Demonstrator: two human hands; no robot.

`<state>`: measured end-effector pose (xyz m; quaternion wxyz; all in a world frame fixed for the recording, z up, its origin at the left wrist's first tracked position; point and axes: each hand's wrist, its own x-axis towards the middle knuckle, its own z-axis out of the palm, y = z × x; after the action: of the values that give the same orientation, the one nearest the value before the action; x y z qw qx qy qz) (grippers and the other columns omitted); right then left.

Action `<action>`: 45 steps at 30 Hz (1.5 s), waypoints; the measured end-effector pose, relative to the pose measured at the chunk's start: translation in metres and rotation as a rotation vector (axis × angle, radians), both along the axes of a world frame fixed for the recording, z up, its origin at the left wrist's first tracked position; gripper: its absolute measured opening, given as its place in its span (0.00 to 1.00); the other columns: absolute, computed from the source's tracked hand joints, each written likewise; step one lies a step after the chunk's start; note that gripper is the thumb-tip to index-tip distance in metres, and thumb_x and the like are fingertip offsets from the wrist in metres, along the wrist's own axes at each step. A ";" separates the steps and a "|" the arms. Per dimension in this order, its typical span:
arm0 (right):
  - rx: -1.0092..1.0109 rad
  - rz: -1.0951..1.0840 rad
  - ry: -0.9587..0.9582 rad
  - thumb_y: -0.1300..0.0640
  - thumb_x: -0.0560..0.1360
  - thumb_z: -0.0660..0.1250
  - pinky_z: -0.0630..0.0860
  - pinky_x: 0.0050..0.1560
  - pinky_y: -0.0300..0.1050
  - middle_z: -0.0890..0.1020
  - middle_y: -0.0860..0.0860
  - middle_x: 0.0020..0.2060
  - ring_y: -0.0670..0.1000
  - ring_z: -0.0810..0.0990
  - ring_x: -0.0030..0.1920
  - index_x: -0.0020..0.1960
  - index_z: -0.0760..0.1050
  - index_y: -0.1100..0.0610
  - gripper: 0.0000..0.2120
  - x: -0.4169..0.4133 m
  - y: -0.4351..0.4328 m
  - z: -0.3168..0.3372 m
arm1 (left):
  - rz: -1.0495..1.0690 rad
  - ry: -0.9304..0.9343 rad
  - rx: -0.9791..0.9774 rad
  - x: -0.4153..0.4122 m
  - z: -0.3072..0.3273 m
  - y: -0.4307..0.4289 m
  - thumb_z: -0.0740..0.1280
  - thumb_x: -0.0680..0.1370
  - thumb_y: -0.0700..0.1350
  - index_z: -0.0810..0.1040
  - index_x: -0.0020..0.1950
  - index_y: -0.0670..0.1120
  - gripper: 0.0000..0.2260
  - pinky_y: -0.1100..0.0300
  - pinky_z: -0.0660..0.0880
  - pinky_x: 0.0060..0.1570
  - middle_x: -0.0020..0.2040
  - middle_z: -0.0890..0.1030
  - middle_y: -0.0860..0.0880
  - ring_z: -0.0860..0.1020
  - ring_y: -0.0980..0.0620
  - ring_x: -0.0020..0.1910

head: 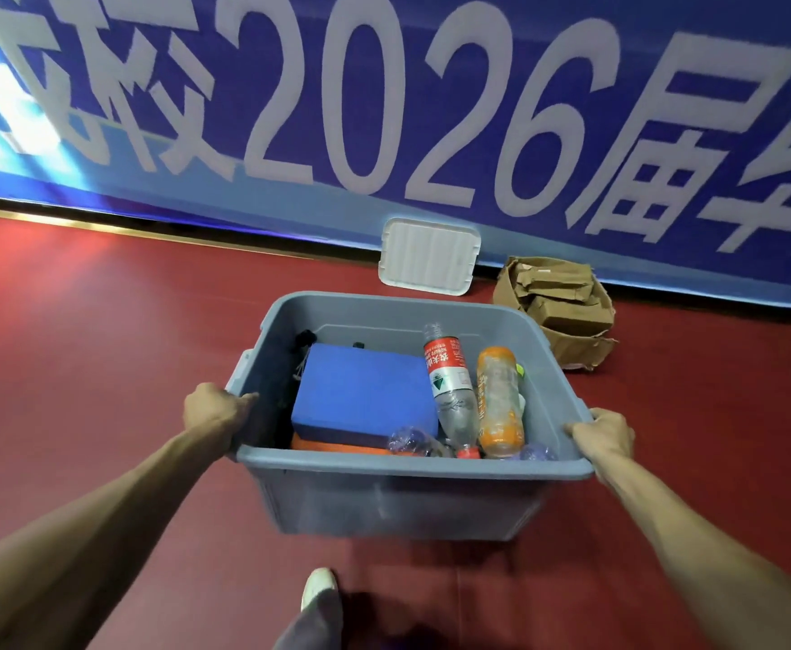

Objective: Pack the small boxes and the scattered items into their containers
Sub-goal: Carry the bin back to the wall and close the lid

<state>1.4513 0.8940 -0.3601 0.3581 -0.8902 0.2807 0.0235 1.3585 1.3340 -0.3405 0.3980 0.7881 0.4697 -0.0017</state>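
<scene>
A grey plastic bin (403, 499) is held above the red floor between my two hands. My left hand (213, 410) grips its left rim and my right hand (604, 436) grips its right rim. Inside lie a blue foam block (365, 391) on top of an orange one (337, 445), a clear bottle with a red label (447, 382), an orange-labelled bottle (499, 401) and some crushed clear bottles (412, 443). A torn cardboard box (562, 307) holding small brown boxes sits on the floor behind the bin to the right.
A white bin lid (429, 256) leans against the blue banner wall (384, 110) straight behind the bin. Red floor (79, 344) spreads to the left and right. My shoe (318, 586) shows at the bottom, under the bin.
</scene>
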 end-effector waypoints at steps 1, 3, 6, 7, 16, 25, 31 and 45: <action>-0.003 -0.011 0.000 0.60 0.68 0.72 0.73 0.46 0.46 0.83 0.61 0.46 0.60 0.78 0.48 0.47 0.81 0.59 0.09 0.021 0.003 0.000 | -0.006 -0.004 -0.005 0.027 -0.001 0.005 0.74 0.69 0.46 0.80 0.50 0.32 0.18 0.54 0.75 0.36 0.41 0.79 0.39 0.78 0.41 0.37; 0.004 -0.028 -0.005 0.60 0.67 0.73 0.75 0.48 0.48 0.83 0.61 0.45 0.61 0.79 0.50 0.45 0.81 0.58 0.07 0.065 0.007 0.002 | -0.021 -0.021 -0.016 0.081 0.001 0.013 0.74 0.69 0.46 0.80 0.50 0.32 0.18 0.55 0.74 0.35 0.41 0.79 0.39 0.77 0.41 0.36; 0.012 -0.069 -0.004 0.60 0.67 0.73 0.76 0.49 0.49 0.83 0.61 0.43 0.62 0.79 0.49 0.43 0.80 0.58 0.06 0.129 0.010 0.001 | -0.055 -0.021 0.001 0.164 0.007 0.019 0.74 0.69 0.47 0.81 0.49 0.32 0.19 0.55 0.75 0.35 0.40 0.79 0.40 0.78 0.42 0.36; 0.021 -0.081 -0.006 0.60 0.67 0.73 0.76 0.49 0.49 0.83 0.61 0.43 0.62 0.79 0.49 0.44 0.81 0.58 0.06 0.151 0.010 -0.002 | -0.068 -0.021 0.005 0.192 0.007 0.020 0.74 0.70 0.47 0.81 0.49 0.32 0.19 0.55 0.75 0.34 0.40 0.80 0.40 0.78 0.42 0.36; 0.083 -0.114 0.052 0.60 0.68 0.72 0.72 0.43 0.46 0.83 0.62 0.43 0.62 0.79 0.47 0.43 0.80 0.59 0.04 0.394 -0.024 -0.065 | -0.100 0.079 0.058 0.454 -0.033 -0.012 0.74 0.71 0.50 0.82 0.47 0.33 0.19 0.54 0.76 0.39 0.41 0.81 0.39 0.79 0.42 0.38; 0.064 -0.030 0.135 0.62 0.68 0.73 0.75 0.45 0.48 0.83 0.63 0.47 0.62 0.81 0.48 0.53 0.80 0.64 0.15 0.599 -0.014 -0.063 | -0.073 0.202 0.043 0.627 -0.047 -0.011 0.72 0.72 0.53 0.82 0.47 0.34 0.20 0.55 0.72 0.38 0.40 0.80 0.39 0.77 0.43 0.38; 0.039 -0.012 0.201 0.60 0.69 0.72 0.76 0.48 0.49 0.83 0.63 0.49 0.62 0.81 0.49 0.53 0.80 0.65 0.14 0.729 0.027 -0.102 | -0.122 0.262 0.062 0.745 -0.100 0.027 0.71 0.73 0.54 0.81 0.45 0.33 0.22 0.52 0.72 0.41 0.42 0.80 0.36 0.79 0.39 0.43; -0.085 -0.080 0.273 0.57 0.74 0.70 0.72 0.46 0.45 0.82 0.64 0.52 0.63 0.81 0.52 0.59 0.78 0.65 0.17 0.906 0.071 -0.275 | -0.237 0.377 0.111 0.953 -0.297 0.064 0.69 0.73 0.58 0.80 0.44 0.34 0.25 0.52 0.70 0.41 0.43 0.80 0.33 0.80 0.35 0.48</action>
<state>2.3578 0.9654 -0.6351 0.2794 -0.8812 0.3626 0.1180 2.3118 1.3981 -0.6378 0.2561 0.8441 0.4394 -0.1696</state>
